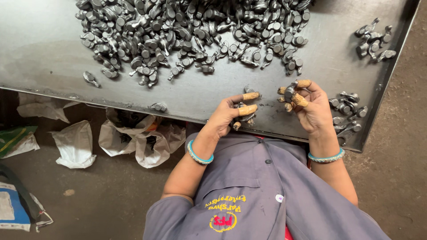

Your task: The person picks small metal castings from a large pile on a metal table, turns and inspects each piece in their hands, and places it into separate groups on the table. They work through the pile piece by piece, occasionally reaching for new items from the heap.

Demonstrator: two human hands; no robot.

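Note:
My left hand (229, 115), with tan covers on the fingertips, curls around one or two small grey metal forged parts (245, 116) just above the near edge of a steel table (44, 49). My right hand (309, 106), fingertips also covered, pinches another grey metal part (290, 92) and holds it up. A large heap of the same parts (191, 31) lies at the far middle of the table. A small group of parts (347, 113) lies just right of my right hand.
Another small cluster of parts (373, 42) sits at the table's far right. A stray part (158, 107) rests at the near edge. White plastic bags (75, 144) and sacks (138, 133) lie on the concrete floor at left.

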